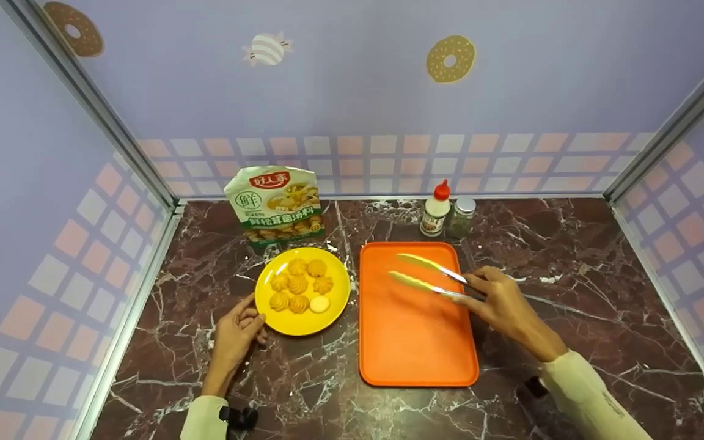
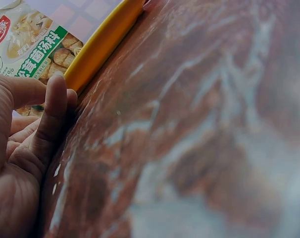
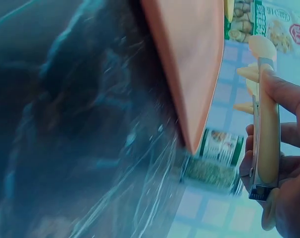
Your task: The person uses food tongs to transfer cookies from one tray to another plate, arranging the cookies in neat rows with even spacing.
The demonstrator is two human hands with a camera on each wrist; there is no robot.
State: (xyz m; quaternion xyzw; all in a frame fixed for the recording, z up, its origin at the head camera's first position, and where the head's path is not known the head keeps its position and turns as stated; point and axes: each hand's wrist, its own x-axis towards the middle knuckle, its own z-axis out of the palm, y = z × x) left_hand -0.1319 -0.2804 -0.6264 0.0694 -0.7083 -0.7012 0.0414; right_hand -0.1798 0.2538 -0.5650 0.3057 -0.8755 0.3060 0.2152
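Both hands work low on the tabletop (image 1: pixel 572 256): left hand (image 1: pixel 236 333) rests relaxed, fingers (image 2: pixel 56 99) touching the yellow plate (image 1: pixel 333 305) of cookies (image 1: pixel 298 284); right hand (image 1: pixel 502 302) grips open tongs (image 1: pixel 428 276) above the orange tray (image 1: pixel 413 348). Beyond stands a pouch (image 1: pixel 275 205).

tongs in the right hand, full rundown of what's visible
The tongs have two long arms with pale yellow-green tips and shiny metal shanks. They are spread open and hold nothing. They point left and slightly away from the person, above the orange tray, tips over its far half. The right hand grips the handle end near the tray's right edge. The right wrist view shows a yellowish grip on a metal strip with the thumb pressed on it. Whether the tips touch the tray is unclear.
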